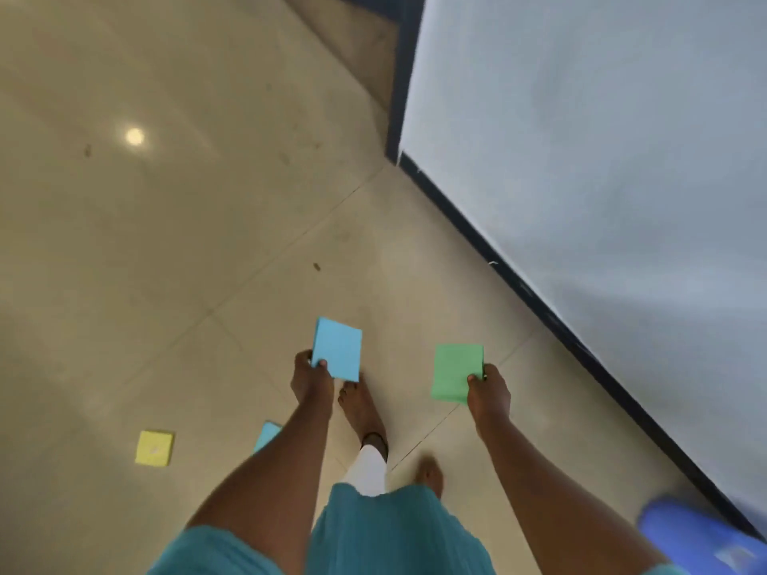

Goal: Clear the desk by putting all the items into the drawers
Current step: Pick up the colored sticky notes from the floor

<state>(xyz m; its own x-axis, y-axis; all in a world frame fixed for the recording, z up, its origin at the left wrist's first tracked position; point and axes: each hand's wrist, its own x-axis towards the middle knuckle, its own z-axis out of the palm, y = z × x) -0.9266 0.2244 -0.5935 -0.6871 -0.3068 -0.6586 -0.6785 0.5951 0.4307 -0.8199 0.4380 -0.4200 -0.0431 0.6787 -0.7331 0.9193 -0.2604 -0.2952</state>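
Beige floor tiles [186,242] spread beneath me; my left hand [311,377] pinches a blue pad [337,349], my right hand [489,390] a green pad [456,373]. Left of the left hand, a yellow pad [154,448] lies on the floor.

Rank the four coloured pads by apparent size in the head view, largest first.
1-2. Green pad and held blue pad: alike.
3. Yellow pad, on the floor, farther away.
4. Floor blue pad: mostly hidden, uncertain.

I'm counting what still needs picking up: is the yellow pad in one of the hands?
No, the yellow pad lies on the floor, while the left hand holds a blue pad and the right hand a green pad.
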